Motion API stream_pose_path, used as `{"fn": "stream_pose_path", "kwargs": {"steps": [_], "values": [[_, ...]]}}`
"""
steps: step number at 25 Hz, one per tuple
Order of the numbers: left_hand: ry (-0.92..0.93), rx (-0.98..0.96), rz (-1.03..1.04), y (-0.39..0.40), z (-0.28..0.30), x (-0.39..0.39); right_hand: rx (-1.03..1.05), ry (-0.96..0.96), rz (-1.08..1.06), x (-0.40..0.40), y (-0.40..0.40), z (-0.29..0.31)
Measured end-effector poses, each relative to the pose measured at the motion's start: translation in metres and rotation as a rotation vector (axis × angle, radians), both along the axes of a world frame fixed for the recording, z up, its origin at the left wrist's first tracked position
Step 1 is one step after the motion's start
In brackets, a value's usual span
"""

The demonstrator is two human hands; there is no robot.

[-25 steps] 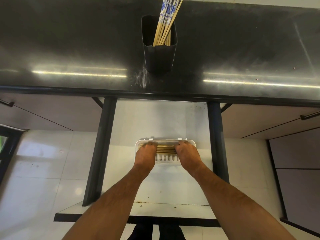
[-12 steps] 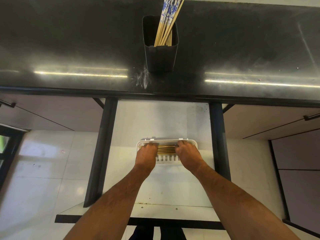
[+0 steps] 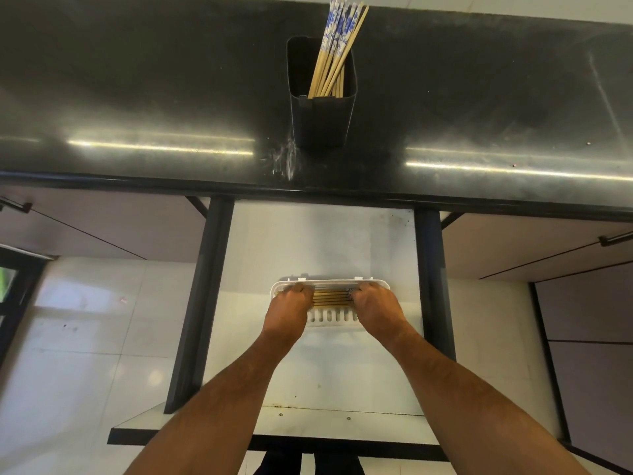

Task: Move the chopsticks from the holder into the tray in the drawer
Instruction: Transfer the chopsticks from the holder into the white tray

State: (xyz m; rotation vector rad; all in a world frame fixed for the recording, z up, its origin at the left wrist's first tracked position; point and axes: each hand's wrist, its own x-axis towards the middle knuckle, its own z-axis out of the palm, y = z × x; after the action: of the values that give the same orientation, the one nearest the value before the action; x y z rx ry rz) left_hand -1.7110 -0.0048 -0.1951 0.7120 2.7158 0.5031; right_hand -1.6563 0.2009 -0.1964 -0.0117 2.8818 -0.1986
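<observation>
Fingers of the left hand [image 3: 289, 308] and the right hand [image 3: 375, 306] curl down over the two ends of a bundle of chopsticks [image 3: 330, 298] lying crosswise in the white slotted tray [image 3: 332, 318]. The tray sits mid-drawer [image 3: 308, 378]. More chopsticks [image 3: 334, 53] stand in the black holder [image 3: 322, 121] near the bench [image 3: 137, 97] front edge.

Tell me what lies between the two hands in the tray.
In the head view, a bundle of wooden chopsticks lies crosswise in the white slotted tray, between left hand and right hand.
</observation>
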Motion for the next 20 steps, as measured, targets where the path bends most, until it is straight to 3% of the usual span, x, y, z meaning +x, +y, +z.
{"fn": "stream_pose_path", "kwargs": {"steps": [2, 4, 7, 10, 14, 20], "values": [[0.169, 0.154, 0.024, -0.008, 0.002, 0.002, -0.122, 0.18, -0.097, 0.006, 0.002, 0.005], [0.197, 0.309, 0.212, -0.015, 0.005, 0.003, -0.245, 0.401, -0.268, 0.01, 0.005, 0.009], [-0.012, 0.423, 0.782, -0.02, 0.008, -0.007, -0.466, 0.497, -0.751, 0.007, 0.009, 0.016], [-0.329, 0.327, 1.146, -0.022, -0.004, -0.02, -0.643, 0.309, -1.144, 0.003, 0.015, 0.009], [-0.418, 0.351, 1.196, -0.018, -0.013, -0.02, -0.702, 0.21, -1.276, 0.004, 0.013, 0.002], [-0.419, 0.421, 1.176, -0.012, -0.01, -0.019, -0.709, 0.217, -1.262, 0.001, 0.005, 0.003]]}}
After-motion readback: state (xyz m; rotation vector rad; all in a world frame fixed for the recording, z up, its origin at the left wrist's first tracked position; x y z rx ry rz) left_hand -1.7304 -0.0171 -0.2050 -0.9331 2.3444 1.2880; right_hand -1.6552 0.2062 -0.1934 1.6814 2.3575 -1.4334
